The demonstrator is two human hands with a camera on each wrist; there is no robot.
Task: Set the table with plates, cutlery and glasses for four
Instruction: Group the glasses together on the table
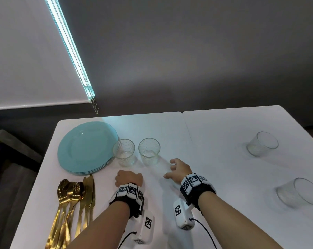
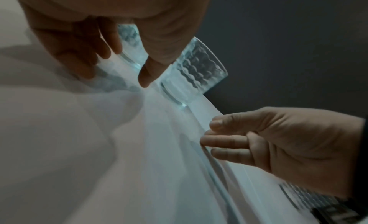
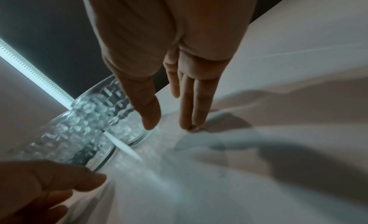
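Glass: two tumblers (image 1: 136, 152) at 12 o'clock of my hands, two already placed at 3. Plates (image 1: 87, 147) stacked, cutlery (image 1: 74, 200) bundled for grabbing. Left hand (image 1: 128, 178) loosely curled, right hand (image 1: 179, 169) spread; both hold nothing over the worktop (image 1: 215, 126).

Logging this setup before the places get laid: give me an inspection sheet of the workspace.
Surface: white table, seam down the middle.
Job's things: stacked teal plates; gold cutlery beside them; two textured glasses upright; two plain glasses on the right.
Clutter: nothing seen.
Hands: left hand loosely curled, empty; right hand open, empty.
Cables: black leads from wrist units.
Surroundings: dark wall, roller blind with bead chain.
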